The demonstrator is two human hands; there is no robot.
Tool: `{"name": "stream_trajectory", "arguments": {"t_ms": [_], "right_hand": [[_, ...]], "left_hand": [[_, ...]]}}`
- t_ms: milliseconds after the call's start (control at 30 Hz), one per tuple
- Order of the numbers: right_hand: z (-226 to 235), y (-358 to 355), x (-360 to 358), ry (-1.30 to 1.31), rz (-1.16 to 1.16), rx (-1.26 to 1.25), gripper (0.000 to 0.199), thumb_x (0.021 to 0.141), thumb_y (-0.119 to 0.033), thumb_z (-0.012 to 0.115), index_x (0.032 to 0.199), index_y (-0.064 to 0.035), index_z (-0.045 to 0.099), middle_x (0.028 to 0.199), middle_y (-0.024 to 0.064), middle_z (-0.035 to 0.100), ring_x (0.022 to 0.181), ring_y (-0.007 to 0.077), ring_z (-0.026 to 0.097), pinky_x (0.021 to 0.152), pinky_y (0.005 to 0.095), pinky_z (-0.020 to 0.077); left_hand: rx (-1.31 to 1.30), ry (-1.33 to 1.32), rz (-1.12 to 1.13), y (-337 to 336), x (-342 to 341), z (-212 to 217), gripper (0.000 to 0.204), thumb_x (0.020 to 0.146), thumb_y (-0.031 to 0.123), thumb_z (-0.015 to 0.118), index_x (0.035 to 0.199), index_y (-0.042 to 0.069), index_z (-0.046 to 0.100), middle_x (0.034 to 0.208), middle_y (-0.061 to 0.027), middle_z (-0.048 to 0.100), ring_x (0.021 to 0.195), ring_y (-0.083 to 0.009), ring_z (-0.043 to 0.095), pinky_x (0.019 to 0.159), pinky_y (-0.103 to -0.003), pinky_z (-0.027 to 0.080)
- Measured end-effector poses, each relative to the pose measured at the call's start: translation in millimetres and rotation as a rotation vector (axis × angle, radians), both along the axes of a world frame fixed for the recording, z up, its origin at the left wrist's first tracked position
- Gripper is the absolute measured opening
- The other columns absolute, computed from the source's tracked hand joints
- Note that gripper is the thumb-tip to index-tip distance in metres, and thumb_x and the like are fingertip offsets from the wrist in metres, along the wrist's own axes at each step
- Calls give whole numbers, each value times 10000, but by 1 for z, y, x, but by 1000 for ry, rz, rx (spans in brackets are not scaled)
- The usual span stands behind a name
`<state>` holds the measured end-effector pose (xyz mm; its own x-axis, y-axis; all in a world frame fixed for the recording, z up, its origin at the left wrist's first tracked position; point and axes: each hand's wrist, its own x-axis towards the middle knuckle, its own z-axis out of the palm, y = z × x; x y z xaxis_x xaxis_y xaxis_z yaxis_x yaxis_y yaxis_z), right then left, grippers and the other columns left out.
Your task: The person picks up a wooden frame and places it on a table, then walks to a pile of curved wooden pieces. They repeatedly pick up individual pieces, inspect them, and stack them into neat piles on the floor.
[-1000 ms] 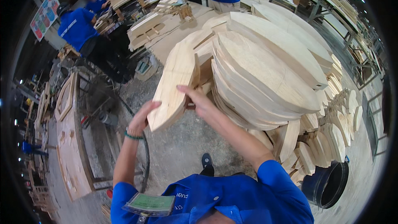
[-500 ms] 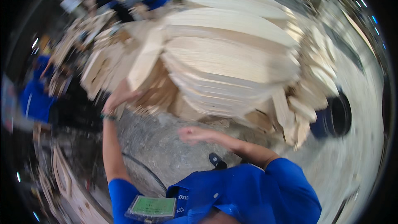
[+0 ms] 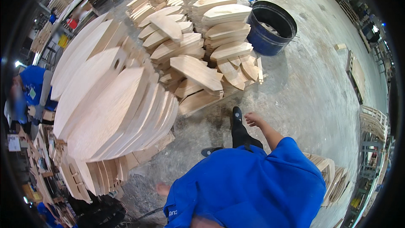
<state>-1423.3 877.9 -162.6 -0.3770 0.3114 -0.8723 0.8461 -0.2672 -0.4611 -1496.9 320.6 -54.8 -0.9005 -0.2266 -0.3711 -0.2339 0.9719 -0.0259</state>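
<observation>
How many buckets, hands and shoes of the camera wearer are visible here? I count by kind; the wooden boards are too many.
bucket: 1
hands: 2, the left hand and the right hand
shoes: 2, the front shoe and the back shoe
total: 5
The boards overlap too much to count.

wooden boards (image 3: 109, 109): pale tan, faint grain | small cut pieces (image 3: 198, 71): light beige | bucket (image 3: 270, 25): dark blue wall, black inside | floor (image 3: 312, 84): mottled grey concrete | shirt (image 3: 249, 190): bright blue | shoe (image 3: 237, 116): black | co-worker's top (image 3: 33, 84): blue
</observation>
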Motion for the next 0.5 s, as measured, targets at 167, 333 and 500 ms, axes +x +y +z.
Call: {"name": "stream_trajectory", "arguments": {"t_ms": [167,333,500], "right_hand": [[-9,112,-38,161,-592,-213,340,833,-309,644,1085,-103,544,955,116,598,807,249,614,703,435,541],[7,244,-155,435,-612,-281,378,841,-371,637,1082,-102,527,956,103,579,820,237,597,752,420,530],[57,409,-273,582,-669,-4,707,811,-521,625,1320,-81,409,1236,148,492,1141,248,476,858,452,472]], "left_hand": [[1404,-70,935,164,-24,-32,439,882,386,589,1199,92,514,1141,-87,569,1046,-226,556,825,-381,457],[1393,-222,751,271,-75,-14,481,902,375,597,1288,114,475,1167,-74,566,1062,-199,563,848,-366,464],[1437,-300,761,378,-107,5,460,924,349,569,1296,99,467,1111,-62,593,1019,-188,584,859,-326,466]]}}
